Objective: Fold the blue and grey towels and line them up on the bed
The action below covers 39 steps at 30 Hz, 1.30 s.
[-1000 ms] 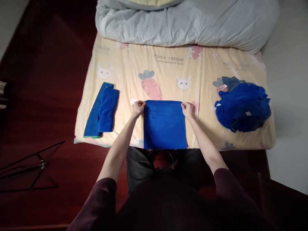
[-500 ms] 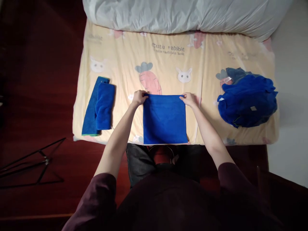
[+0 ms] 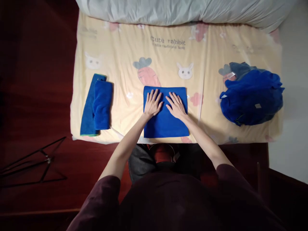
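Observation:
A blue towel (image 3: 166,126) lies flat on the bed near its front edge, roughly square. My left hand (image 3: 153,104) rests on the upper left part of it, palm down with the fingers spread. On the upper right part lies my right hand (image 3: 176,106), also flat and spread. Neither hand grips anything. To the left are two folded towels, a bright blue one (image 3: 103,106) partly over a darker blue one with green edging (image 3: 88,118). A crumpled heap of blue cloths (image 3: 252,96) with white tags sits to the right.
The bed (image 3: 127,64) has a yellow sheet printed with carrots and rabbits. A grey-white quilt (image 3: 168,11) is bunched along its far side. A black tripod leg frame (image 3: 45,160) stands on the dark red floor at left. A white wall (image 3: 293,112) borders the right side.
Both hands have let go of the towel's far corners and moved inward, now flat on its surface. The towel sits slightly farther from the bed's front edge.

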Tool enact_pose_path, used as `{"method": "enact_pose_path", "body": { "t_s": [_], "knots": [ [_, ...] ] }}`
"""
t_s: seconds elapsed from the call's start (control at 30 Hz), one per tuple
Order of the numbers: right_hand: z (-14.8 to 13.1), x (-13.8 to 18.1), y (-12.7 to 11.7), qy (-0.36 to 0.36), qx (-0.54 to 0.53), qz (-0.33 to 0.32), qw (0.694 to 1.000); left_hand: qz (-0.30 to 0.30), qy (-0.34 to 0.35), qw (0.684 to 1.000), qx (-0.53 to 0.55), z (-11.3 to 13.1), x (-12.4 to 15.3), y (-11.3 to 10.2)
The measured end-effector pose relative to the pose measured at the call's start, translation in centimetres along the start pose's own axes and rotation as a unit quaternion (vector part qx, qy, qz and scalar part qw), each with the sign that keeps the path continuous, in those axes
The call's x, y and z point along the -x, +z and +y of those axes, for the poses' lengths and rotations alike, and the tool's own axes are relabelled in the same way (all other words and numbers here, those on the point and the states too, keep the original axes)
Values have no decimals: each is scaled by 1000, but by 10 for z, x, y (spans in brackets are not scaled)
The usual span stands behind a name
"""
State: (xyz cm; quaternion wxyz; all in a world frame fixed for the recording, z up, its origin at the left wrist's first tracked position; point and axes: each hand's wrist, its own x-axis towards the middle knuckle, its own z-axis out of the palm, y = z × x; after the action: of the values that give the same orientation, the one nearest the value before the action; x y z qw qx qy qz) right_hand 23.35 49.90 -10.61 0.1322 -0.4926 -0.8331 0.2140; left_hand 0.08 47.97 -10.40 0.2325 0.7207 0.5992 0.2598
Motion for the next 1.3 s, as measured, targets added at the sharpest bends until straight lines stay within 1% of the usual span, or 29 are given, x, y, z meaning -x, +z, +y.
{"method": "enact_pose_path", "body": {
  "t_s": [0.03, 0.07, 0.13, 0.2, 0.23, 0.3, 0.37, 0.43, 0.47, 0.5, 0.57, 0.63, 0.73, 0.87, 0.93, 1.0, 1.1, 1.2, 1.3],
  "knots": [
    [1, 7, 2, -6, 3, -15, 1000, -14, 2, 1000, 8, -1, 8, 3],
    [6, 10, 1, 2, 7, -17, 1000, -19, -5, 1000, 14, -5, 13, 4],
    [21, 5, -3, 52, 18, 12, 998, -10, -34, 999, 17, -15, 10, 2],
    [29, -6, -10, 104, 28, 49, 993, 10, -65, 998, 10, -21, -1, -4],
    [26, -8, -12, 115, 31, 60, 991, 19, -76, 997, 6, -19, -4, -6],
    [7, 0, -12, 99, 35, 64, 992, 26, -74, 997, 5, -6, 1, -7],
    [-21, 30, -3, 44, 38, 48, 997, -2, -32, 999, 15, 14, 28, -2],
    [-46, 75, 8, -5, 38, 13, 999, -56, 20, 998, 31, 33, 71, 5],
    [-52, 98, 14, -7, 36, 2, 999, -74, 27, 996, 36, 40, 96, 8],
    [-55, 120, 17, 7, 34, 0, 999, -75, 17, 996, 36, 44, 120, 9],
    [-51, 154, 19, 63, 28, 27, 997, -52, -28, 998, 27, 45, 163, 8],
    [-41, 178, 14, 117, 12, 66, 991, -23, -75, 997, 26, 40, 195, 3],
    [-31, 202, 6, 168, -39, 118, 978, 18, -118, 992, 39, 32, 232, -6],
    [-33, 233, 5, 216, -102, 196, 951, 86, -179, 979, 43, 25, 267, -13],
    [-35, 245, 6, 233, -112, 224, 940, 92, -199, 975, 44, 23, 275, -16],
    [-34, 251, 7, 263, -138, 224, 928, 82, -217, 971, 51, 23, 273, -19],
    [-29, 246, 5, 318, -244, 179, 898, 64, -255, 960, 93, 24, 260, -22],
    [-25, 238, 1, 337, -338, 145, 867, 50, -293, 941, 163, 26, 247, -24],
    [-23, 237, 0, 338, -363, 130, 859, 51, -313, 926, 206, 25, 245, -24]
  ]
}}
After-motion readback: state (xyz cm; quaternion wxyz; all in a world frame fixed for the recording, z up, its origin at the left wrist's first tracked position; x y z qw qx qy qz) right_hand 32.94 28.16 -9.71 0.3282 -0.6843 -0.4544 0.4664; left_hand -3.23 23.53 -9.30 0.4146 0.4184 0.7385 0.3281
